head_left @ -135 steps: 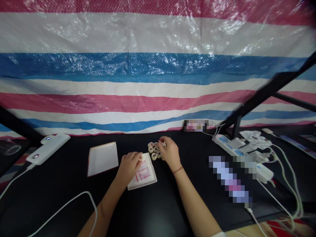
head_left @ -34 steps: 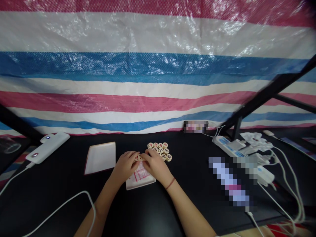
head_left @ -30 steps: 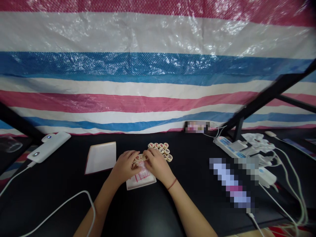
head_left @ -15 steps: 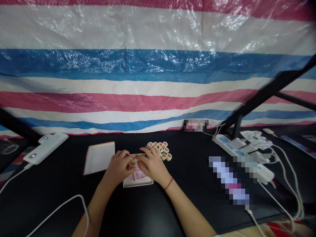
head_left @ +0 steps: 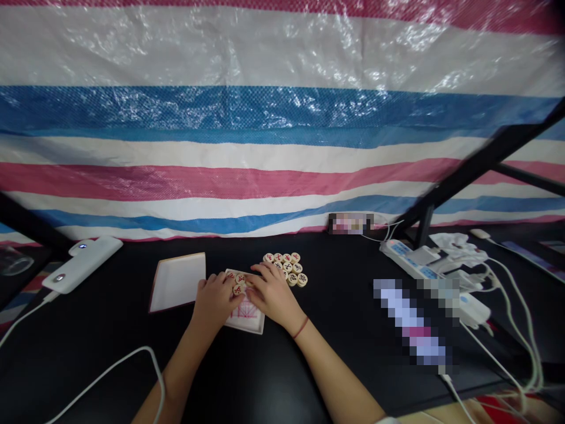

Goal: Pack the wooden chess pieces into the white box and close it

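A small white box tray (head_left: 247,315) with red lines printed inside lies on the black table (head_left: 273,377). A few round chess discs (head_left: 239,279) with red characters sit at its far end. My left hand (head_left: 214,297) rests on the tray's left edge, fingers curled against those discs. My right hand (head_left: 271,294) lies over the tray's right side, fingers stretched toward the same discs. Several more discs (head_left: 289,268) are clustered on the table just beyond my right hand. Whether either hand pinches a disc is hidden.
A white box lid (head_left: 179,281) lies left of the tray. Two white power banks (head_left: 82,265) with a cable (head_left: 101,374) sit far left. A power strip (head_left: 424,265) with plugs and white cables fills the right side. A striped tarp (head_left: 265,118) hangs behind; a black bar (head_left: 477,165) slants at right.
My right hand left the loose pile and joined the left over the tray. The tray shifted left and turned a little, and discs now show at its far end.
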`<action>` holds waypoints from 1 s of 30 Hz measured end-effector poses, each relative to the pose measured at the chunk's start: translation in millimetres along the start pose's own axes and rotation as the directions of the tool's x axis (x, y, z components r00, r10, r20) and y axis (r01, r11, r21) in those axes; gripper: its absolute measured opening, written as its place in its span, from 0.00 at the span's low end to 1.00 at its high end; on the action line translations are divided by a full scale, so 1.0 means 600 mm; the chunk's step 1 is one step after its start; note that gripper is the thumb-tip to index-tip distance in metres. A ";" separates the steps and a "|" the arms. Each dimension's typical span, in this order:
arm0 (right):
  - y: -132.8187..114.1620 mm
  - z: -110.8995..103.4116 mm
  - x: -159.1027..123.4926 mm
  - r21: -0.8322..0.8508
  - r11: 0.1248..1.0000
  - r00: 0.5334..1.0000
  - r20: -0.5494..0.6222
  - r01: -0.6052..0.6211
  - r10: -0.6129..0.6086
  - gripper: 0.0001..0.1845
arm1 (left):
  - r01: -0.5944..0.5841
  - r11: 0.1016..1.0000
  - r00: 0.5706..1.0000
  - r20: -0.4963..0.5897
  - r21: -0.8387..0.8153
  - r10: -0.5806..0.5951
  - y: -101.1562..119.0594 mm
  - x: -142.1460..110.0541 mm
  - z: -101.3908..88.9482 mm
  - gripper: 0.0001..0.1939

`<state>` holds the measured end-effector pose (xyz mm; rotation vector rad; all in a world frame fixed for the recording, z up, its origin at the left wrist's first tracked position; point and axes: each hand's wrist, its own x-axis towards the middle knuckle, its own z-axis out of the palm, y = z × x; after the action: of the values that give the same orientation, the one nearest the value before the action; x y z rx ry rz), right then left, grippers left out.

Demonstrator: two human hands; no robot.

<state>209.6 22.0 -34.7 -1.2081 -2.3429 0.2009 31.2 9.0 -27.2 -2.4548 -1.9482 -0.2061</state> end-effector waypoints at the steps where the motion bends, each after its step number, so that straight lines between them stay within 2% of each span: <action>1: 0.000 0.000 0.000 0.001 1.000 1.000 0.001 -0.001 0.001 0.12 | 0.002 1.000 1.000 0.002 -0.009 -0.002 0.001 0.000 -0.001 0.11; 5: 0.001 -0.002 0.001 0.006 1.000 1.000 0.007 -0.010 0.010 0.13 | -0.007 0.994 0.999 -0.052 -0.110 0.001 -0.001 0.004 -0.003 0.10; 10: 0.002 -0.006 0.002 0.010 1.000 1.000 -0.002 -0.028 0.028 0.14 | -0.035 0.985 0.992 -0.126 -0.166 0.014 -0.010 0.007 0.014 0.11; 14: 0.001 -0.009 0.001 0.011 1.000 1.000 -0.005 -0.028 0.028 0.15 | -0.119 0.966 0.988 -0.128 -0.231 0.092 -0.034 0.008 0.023 0.17; 18: -0.003 -0.010 0.001 0.005 1.000 1.000 0.006 -0.008 0.008 0.17 | -0.165 0.961 0.984 -0.097 -0.223 0.147 -0.056 0.007 0.017 0.11; 23: -0.009 -0.002 0.005 -0.033 0.999 0.998 0.039 0.043 -0.042 0.15 | -0.099 0.972 0.994 -0.062 -0.215 0.088 -0.057 -0.001 0.006 0.13; 27: -0.009 0.004 0.007 -0.047 0.999 1.000 0.020 0.012 -0.011 0.13 | -0.033 0.983 0.999 -0.008 -0.181 0.032 -0.053 -0.005 0.001 0.12; 30: -0.006 0.004 0.007 -0.040 0.999 1.000 0.007 0.002 -0.002 0.14 | -0.042 0.979 0.999 -0.013 -0.197 0.040 -0.055 -0.001 0.004 0.09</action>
<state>203.8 23.4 -34.3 -1.2256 -2.3643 0.1579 -0.4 16.4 -32.5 -2.6042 -1.9602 -0.4295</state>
